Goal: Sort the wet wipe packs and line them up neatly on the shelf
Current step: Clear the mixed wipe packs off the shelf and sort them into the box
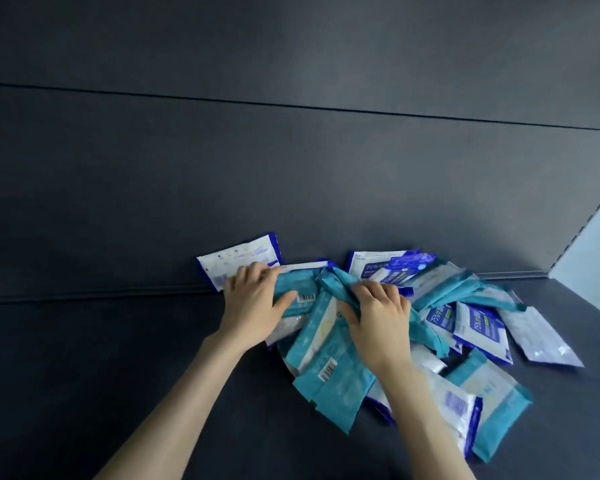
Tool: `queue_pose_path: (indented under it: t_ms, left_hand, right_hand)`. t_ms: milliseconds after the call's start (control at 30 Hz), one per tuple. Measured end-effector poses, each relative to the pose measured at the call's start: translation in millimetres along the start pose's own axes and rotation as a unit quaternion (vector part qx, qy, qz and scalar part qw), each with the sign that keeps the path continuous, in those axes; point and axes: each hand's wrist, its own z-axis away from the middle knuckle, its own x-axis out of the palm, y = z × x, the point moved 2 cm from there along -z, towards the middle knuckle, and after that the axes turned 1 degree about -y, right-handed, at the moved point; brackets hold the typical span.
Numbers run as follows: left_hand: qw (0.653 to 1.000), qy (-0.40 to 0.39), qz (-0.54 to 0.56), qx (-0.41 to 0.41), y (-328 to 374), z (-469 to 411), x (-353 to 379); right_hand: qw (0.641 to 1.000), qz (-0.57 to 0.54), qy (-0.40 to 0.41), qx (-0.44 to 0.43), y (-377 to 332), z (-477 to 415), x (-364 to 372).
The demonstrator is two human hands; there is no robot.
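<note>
A: Where the wet wipe packs [478,327] lie heaped on the shelf [84,358], what do the fingers [253,271] hold?
B: The left hand [253,306] grips a barcoded teal pack [291,284]; the right hand [378,320] clutches a second teal pack [340,277] beside it.

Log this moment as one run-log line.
left hand: grips teal pack | right hand: grips second teal pack | pile: unsorted

I have the wet wipe packs [471,320] heaped on the shelf [118,358], right of centre, against the back panel [291,185]; one pack [238,259] leans on that panel at the heap's left end, the left hand [253,306] just before it, the right hand [378,320] on the heap's middle
</note>
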Motion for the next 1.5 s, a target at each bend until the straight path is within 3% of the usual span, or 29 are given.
queue_pose_path:
  t_ms: [67,167,300,367,500,767,933,1100,1300,1500]
  left_hand:
    - [0.999,-0.030,0.013,-0.027,-5.1,-1.8,-3.9]
    - [0.990,-0.036,0.122,-0.055,-15.2,3.4,-5.9]
    - [0.950,-0.046,0.286,-0.112,-21.8,15.5,-7.0]
    - [0.930,-0.032,0.335,-0.148,-24.5,20.0,-4.1]
    - [0.921,0.036,0.345,-0.177,-22.9,29.1,2.5]
    - [0.850,0.053,0.474,-0.225,-32.8,33.0,6.9]
    - [0.826,0.073,0.507,-0.237,-24.0,37.1,1.5]
    - [0.811,0.110,0.524,-0.234,-23.2,38.7,-4.4]
    - [0.730,0.056,0.634,-0.250,-24.0,43.1,-10.9]
    - [0.728,0.040,0.648,-0.221,-28.5,51.7,-17.8]
  right_hand:
    - [0.998,-0.002,0.058,-0.024,-0.2,-0.2,1.2]
    - [0.995,-0.020,0.092,-0.044,0.8,-3.1,3.4]
    - [0.989,-0.059,0.119,-0.063,-0.5,-1.0,3.3]
    - [0.984,-0.091,0.135,-0.067,-4.9,-0.1,0.1]
    - [0.978,-0.157,0.124,-0.061,-22.3,2.9,-3.7]
    - [0.913,-0.388,0.080,0.093,-41.3,-1.0,-24.7]
    - [0.958,-0.227,-0.068,0.160,-40.8,-1.9,-6.0]
    - [0.978,-0.139,-0.075,0.133,-51.0,14.2,-5.1]
    - [0.985,-0.056,-0.115,0.119,-54.3,32.2,-0.2]
    - [0.984,-0.085,-0.116,0.104,-55.7,32.0,-1.7]
